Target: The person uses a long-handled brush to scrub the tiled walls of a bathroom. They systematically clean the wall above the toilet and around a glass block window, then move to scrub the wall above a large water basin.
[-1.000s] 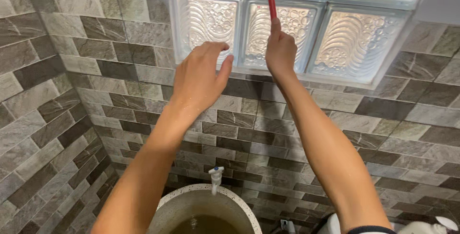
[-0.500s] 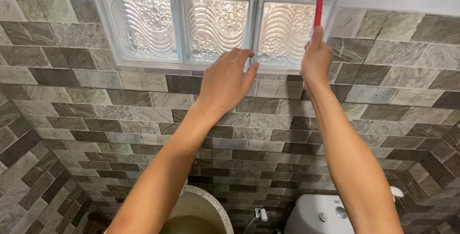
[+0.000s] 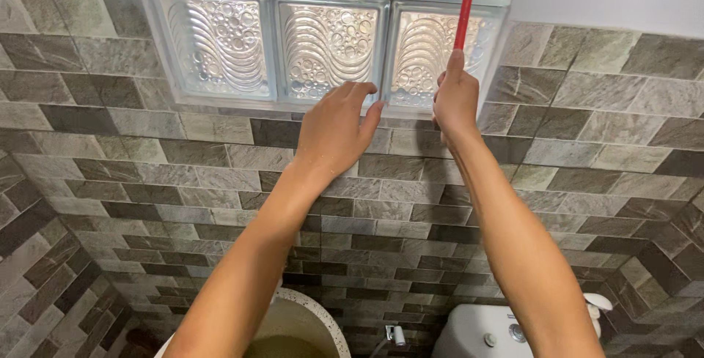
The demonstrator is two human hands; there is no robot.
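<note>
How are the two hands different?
The right hand is closed around a red stick, while the left hand holds nothing. The right hand is a fist with one finger along the stick; the left hand is open with fingers curved. Both reach up toward the glass-block window.

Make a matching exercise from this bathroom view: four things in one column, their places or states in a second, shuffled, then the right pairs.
Things:
1. right hand
2. left hand
3. toilet tank
4. stone basin

Places or states:
A. bottom right, white
B. bottom centre, holds murky water
C. grips a red pole
D. open, fingers at the sill of the glass-block window

Pairs: 1-C, 2-D, 3-A, 4-B
</note>
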